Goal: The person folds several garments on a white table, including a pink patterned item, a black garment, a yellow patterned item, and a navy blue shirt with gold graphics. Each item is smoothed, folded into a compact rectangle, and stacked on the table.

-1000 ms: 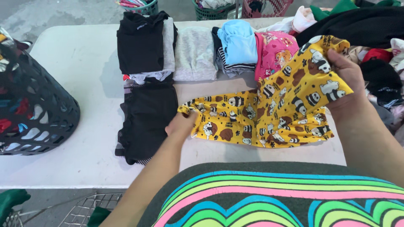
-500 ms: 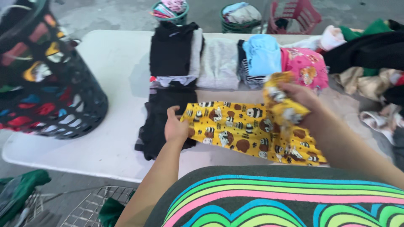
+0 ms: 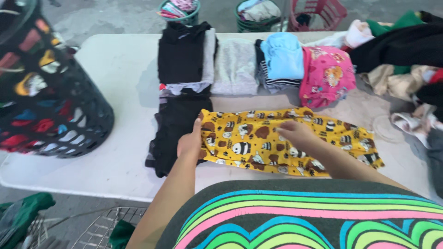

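Folding under way: left hand (image 3: 190, 144) pinches the yellow animal-print garment's (image 3: 258, 138) edge, right hand (image 3: 297, 133) lies flat, smoothing; another fold looks next.

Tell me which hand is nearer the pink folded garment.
Right. The right hand lies on the yellow cloth, just below and left of the pink garment; the left hand grips the cloth's far left edge.

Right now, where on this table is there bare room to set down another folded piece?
Bare white table lies between the dark mesh basket and the black folded clothes, running down to the near edge. The right end is crowded with the loose clothes heap.
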